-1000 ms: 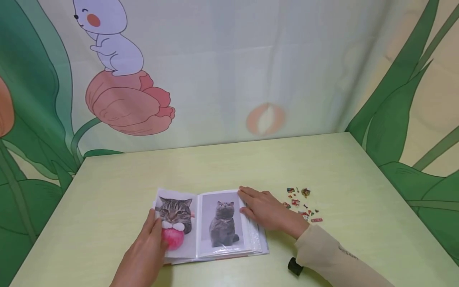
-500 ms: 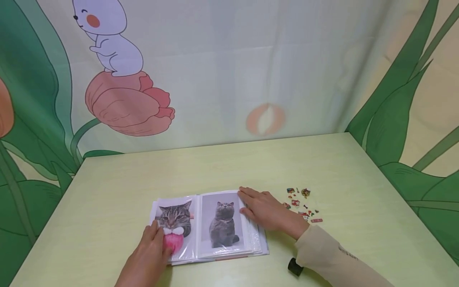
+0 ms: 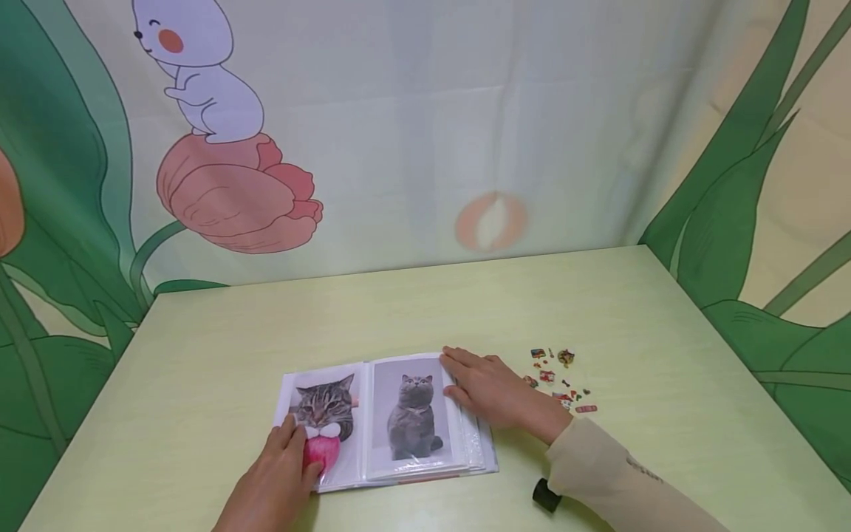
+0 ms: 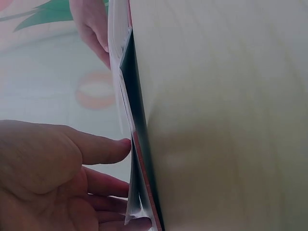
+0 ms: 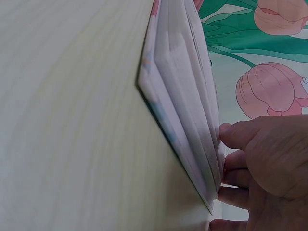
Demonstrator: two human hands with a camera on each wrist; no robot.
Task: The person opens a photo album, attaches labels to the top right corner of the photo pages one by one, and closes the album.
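Observation:
An open photo album lies on the table, with a tabby cat picture on its left page and a grey cat picture on its right page. My left hand rests on the outer part of the left page, covering its lower corner. The left wrist view shows the thumb and fingers of this hand extended against the album's edge. On the right, my other hand lies with extended fingers on the right page's outer edge. From the right wrist, that hand touches the fanned page edges.
Small colourful stickers or cutouts are scattered on the table just beyond the right hand. A small black object is beside the right sleeve. A printed curtain hangs behind the table.
The left page has come down flat onto the album's left side, and my left hand has moved slightly toward me with it. My right hand has stayed in place.

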